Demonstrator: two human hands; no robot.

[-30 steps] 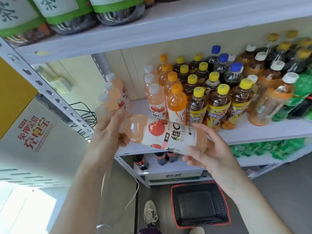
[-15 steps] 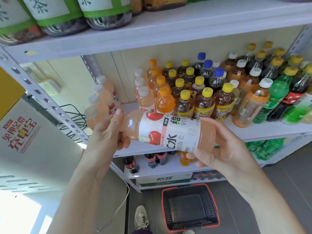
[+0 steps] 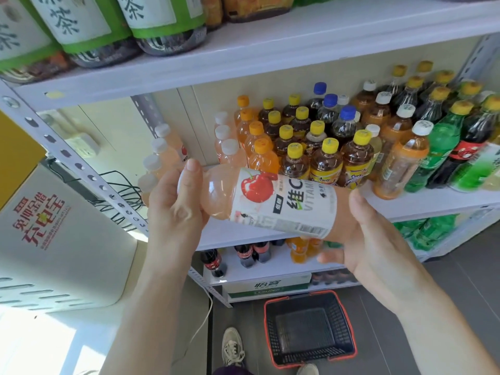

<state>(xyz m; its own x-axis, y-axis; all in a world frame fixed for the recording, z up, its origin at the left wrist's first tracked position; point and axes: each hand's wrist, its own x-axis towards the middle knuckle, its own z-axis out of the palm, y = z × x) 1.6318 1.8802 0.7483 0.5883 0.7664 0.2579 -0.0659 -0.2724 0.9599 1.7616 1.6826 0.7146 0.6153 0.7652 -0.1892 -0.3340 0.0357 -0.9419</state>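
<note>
A pale pink plastic drink bottle point(image 3: 284, 204) with a white label showing a red fruit lies almost level in the air, just in front of the white metal shelf point(image 3: 438, 205). Its long axis runs left to right along the shelf's front edge, with the neck end to the left and slightly higher and the base to the right. The left hand point(image 3: 173, 209) wraps the neck, thumb laid over the shoulder, and hides the cap. The right hand point(image 3: 378, 253) cups the base, thumb on top and fingers curled beneath. Behind the bottle on the shelf stand brown plastic bottles with yellow caps point(image 3: 295, 163). At the shelf's left end, pale pink bottles with white caps point(image 3: 162, 152) are partly covered by the left hand. Below the shelf, a black mesh basket with a red rim point(image 3: 273, 334) sits on the floor.
</note>
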